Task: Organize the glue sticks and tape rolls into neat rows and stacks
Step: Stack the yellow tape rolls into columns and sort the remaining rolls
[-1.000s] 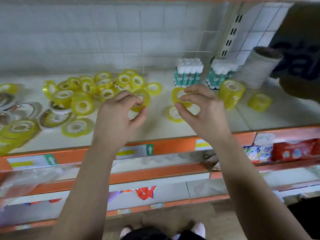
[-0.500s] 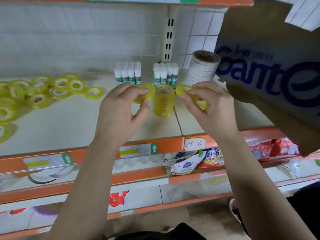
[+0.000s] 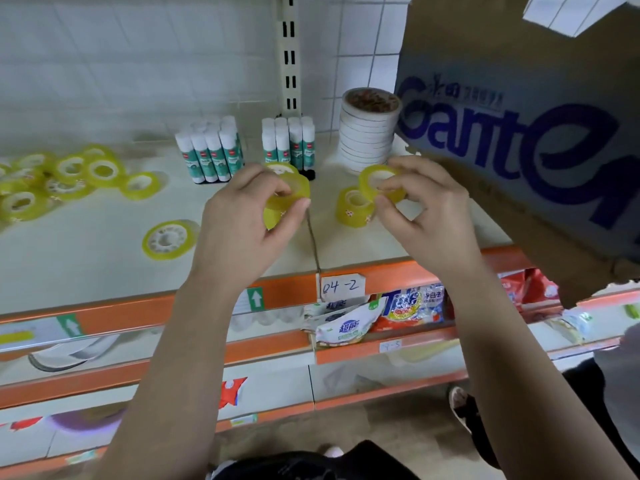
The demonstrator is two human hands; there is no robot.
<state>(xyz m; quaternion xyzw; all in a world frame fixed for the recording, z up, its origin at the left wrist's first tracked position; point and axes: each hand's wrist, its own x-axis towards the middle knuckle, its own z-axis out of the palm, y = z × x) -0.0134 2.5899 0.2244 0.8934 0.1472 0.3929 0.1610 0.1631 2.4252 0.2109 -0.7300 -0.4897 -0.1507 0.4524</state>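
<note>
My left hand (image 3: pixel 242 223) pinches a yellow tape roll (image 3: pixel 294 190) on top of a stack of yellow rolls, mostly hidden behind the hand. My right hand (image 3: pixel 426 216) pinches another yellow tape roll (image 3: pixel 375 180) just above a short stack of yellow rolls (image 3: pixel 353 207) on the shelf. Two blocks of white-and-teal glue sticks (image 3: pixel 211 152) (image 3: pixel 289 143) stand upright in rows at the back. A loose pile of yellow rolls (image 3: pixel 62 178) lies at the left, and one wide roll (image 3: pixel 168 239) lies flat alone.
A tall stack of white tape rolls (image 3: pixel 369 129) stands at the back right. A large cardboard box (image 3: pixel 519 133) leans over the shelf's right end. The orange shelf edge (image 3: pixel 291 292) carries a label reading 04-2. Packets fill the lower shelf. Someone's shoe (image 3: pixel 460 403) is on the floor.
The view swung right along the shelf. Both hands carried their yellow rolls from the loose pile to the stacks in front of the glue sticks; the left roll now sits on a stack.
</note>
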